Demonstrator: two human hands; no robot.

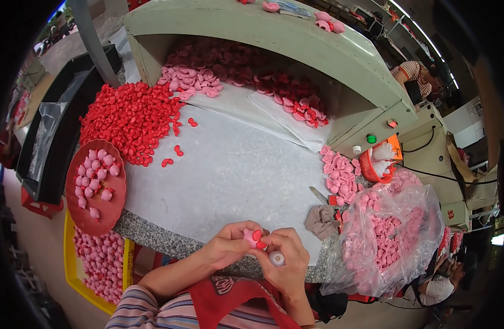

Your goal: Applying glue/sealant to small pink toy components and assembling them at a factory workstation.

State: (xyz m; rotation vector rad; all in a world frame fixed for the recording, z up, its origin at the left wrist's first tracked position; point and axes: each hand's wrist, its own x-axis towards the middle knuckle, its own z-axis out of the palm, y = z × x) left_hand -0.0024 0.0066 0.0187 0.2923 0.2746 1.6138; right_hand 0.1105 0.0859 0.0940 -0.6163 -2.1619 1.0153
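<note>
Just past the table's near edge, my left hand [229, 245] is closed on a small pink plastic part [248, 234], pinched between thumb and fingers. A glossy red piece [257, 236] sits against the pink part, and more red shows beside my fingertips. My right hand [289, 253] is closed too, its fingertips touching the red. Tucked in my right hand is a small white round-ended thing [276, 259], perhaps a glue bottle, its end facing up. The fingers partly hide where pink and red meet.
White paper [224, 159] covers the granite table. Loose red pieces [128, 118] are heaped left, by a scalloped plate [80, 211] of pink-and-red parts. A yellow crate [71, 268] stands below. Pink shells fill a clear bag [422, 219] at right; a grey-green hooded machine [252, 24] stands behind.
</note>
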